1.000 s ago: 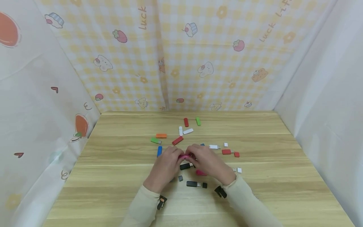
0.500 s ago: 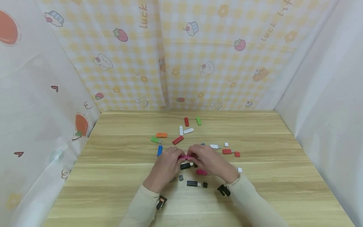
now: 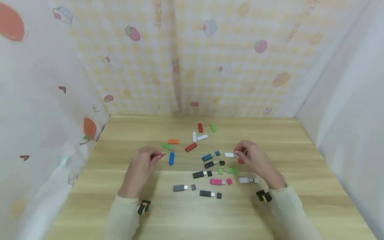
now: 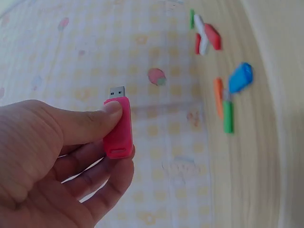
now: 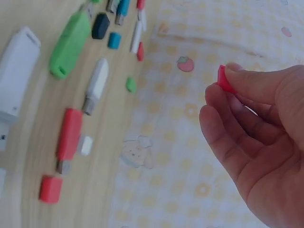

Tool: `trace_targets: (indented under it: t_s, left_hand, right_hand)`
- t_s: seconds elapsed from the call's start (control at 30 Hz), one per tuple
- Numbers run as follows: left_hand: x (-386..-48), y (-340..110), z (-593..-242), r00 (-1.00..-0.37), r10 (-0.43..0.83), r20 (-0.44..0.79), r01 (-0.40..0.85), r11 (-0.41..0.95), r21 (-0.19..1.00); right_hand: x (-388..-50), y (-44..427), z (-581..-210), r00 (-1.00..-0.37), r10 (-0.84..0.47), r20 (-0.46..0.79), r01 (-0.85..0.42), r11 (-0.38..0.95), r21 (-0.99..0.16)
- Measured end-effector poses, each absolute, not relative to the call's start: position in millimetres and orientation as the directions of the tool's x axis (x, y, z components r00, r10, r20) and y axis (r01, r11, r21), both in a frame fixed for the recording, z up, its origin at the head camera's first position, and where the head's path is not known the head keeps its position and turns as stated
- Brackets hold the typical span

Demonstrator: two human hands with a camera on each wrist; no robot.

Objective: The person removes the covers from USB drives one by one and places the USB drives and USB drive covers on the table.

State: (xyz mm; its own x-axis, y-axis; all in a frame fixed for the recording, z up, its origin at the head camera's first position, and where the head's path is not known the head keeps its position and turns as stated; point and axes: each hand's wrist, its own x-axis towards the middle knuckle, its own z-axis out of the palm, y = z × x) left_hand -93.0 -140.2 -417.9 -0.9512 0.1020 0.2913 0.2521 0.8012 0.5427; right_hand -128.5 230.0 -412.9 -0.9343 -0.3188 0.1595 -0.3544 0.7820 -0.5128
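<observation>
My left hand [image 3: 140, 170] pinches a pink USB stick [image 4: 118, 128] between thumb and fingers, its metal plug bare and pointing up in the left wrist view. A small pink cap [image 5: 223, 80] is pinched in my right hand [image 3: 258, 163], between thumb and forefinger. The hands are well apart above the table. A blue stick [image 3: 171, 158] lies just right of the left hand. Near the right hand are a white stick [image 3: 229, 155] and a red stick [image 5: 70, 135] with a red cap [image 5: 51, 189] beside it.
Uncapped sticks with caps beside them lie mid-table, among them a pink one [image 3: 216, 181], a grey one [image 3: 179, 188] and a black one [image 3: 205, 193]. Farther back are closed sticks, including an orange one [image 3: 173, 141] and a dark red one [image 3: 191, 147]. Patterned cloth [image 3: 144, 66] hangs behind.
My hands, earlier together over the pink stick at the middle, have moved apart, the left going left and the right going right. The pink stick and its cap are now separate.
</observation>
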Motion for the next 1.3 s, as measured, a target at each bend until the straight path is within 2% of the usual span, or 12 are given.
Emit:
trace_targets:
  t_s: [0.17, 0.57, 0.93, 1.3]
  left_hand:
    - [-104, -124, -416, -0.959, 0.167, 0.228, 0.270, 0.785, 0.558]
    - [-109, -84, -438, -0.978, 0.186, 0.091, 0.203, 0.777, 0.596]
    - [-117, -69, -460, -0.971, 0.239, -0.004, 0.197, 0.809, 0.553]
    - [-117, -65, -469, -0.970, 0.222, -0.104, 0.138, 0.844, 0.518]
  right_hand:
    - [-133, 226, -408, -0.924, -0.349, 0.155, -0.379, 0.779, -0.500]
    - [-144, 174, -410, -0.886, -0.463, -0.001, -0.415, 0.795, -0.443]
    - [-165, 121, -428, -0.766, -0.631, -0.121, -0.574, 0.757, -0.311]
    - [-171, 101, -446, -0.749, -0.632, -0.199, -0.568, 0.767, -0.298]
